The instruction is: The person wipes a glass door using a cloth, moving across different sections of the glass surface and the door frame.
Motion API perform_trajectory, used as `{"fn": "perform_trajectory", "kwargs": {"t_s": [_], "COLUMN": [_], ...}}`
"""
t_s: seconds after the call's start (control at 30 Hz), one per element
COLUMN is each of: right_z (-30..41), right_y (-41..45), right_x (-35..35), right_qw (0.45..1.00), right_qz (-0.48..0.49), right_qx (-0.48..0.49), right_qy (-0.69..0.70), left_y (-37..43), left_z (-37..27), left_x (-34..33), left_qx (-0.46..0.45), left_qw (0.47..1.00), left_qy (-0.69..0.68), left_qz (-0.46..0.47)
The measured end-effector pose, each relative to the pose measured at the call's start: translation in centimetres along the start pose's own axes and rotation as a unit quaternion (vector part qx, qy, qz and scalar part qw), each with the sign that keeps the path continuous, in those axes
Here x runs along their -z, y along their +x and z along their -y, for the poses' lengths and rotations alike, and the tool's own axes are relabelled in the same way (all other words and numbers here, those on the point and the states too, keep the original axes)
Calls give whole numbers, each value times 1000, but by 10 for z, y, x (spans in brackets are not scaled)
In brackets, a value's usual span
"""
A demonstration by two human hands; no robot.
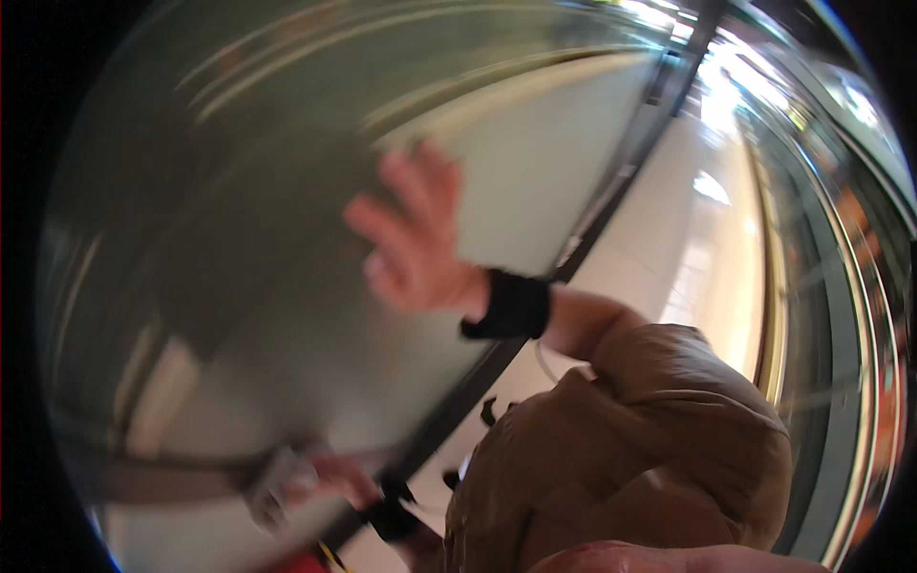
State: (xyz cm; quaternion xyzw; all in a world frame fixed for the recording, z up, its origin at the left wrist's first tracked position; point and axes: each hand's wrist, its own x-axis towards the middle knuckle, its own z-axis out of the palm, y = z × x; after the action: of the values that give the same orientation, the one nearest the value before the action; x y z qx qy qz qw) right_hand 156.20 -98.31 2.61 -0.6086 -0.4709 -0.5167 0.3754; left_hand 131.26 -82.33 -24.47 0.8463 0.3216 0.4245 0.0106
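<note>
My right hand (419,240) is spread out in front of a large glass-like pane (544,186). Its fingers are apart and hold nothing. Blur hides whether it touches the surface. Lower down, my left hand (322,478) is closed around a pale grey object (276,494), too smeared to name. Both wrists wear black wristbands (512,304). A dark frame edge (609,222) runs diagonally beside the pane, passing behind my right forearm.
Light, shiny flooring (695,236) lies beyond the frame edge. Shelving or cases with bright trim (845,301) curve along the right. A red item (297,562) with a yellow-and-black strap shows at the bottom. A dark bar (179,478) crosses the lower left.
</note>
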Motion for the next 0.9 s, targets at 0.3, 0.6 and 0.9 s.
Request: {"fn": "perform_trajectory", "kwargs": {"t_s": [0.3, 0.6, 0.9], "right_z": [-7, -14, -14], "right_y": [32, 29, 26], "right_x": [1, -30, -24], "right_qw": [995, 988, 988], "right_qz": [-4, -40, -42], "right_qx": [97, 132, 139], "right_qy": [11, 69, 60], "left_y": [-64, -107, -164], "left_z": [39, 46, 65], "left_x": [-76, -135, -158], "left_qx": [209, 556, 652], "left_qw": [971, 769, 455], "left_qy": [109, -188, -550], "left_qz": [35, -254, -255]}}
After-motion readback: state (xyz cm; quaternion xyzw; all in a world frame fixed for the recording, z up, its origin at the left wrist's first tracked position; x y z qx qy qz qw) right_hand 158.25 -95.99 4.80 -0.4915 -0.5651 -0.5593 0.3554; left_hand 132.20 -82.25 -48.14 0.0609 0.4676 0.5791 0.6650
